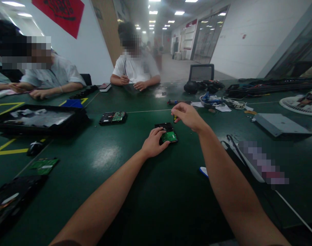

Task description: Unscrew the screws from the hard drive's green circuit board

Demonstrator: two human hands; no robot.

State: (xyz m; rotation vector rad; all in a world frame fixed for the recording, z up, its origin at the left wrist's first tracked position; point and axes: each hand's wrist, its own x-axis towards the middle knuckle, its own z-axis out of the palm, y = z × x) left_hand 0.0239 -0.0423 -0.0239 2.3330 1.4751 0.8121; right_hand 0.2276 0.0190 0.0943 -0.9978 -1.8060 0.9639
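Observation:
A black hard drive with a green circuit board lies on the dark green table in front of me. My left hand rests on its left side, fingers curled round its edge. Just above and behind the drive, my right hand hovers with fingers pinched on a small dark tool with a yellow tip, pointing down at the drive.
A second drive lies farther left, a black tray beyond it, a loose green board near left. Cables, a bowl and a grey box sit right. Two people sit across the table.

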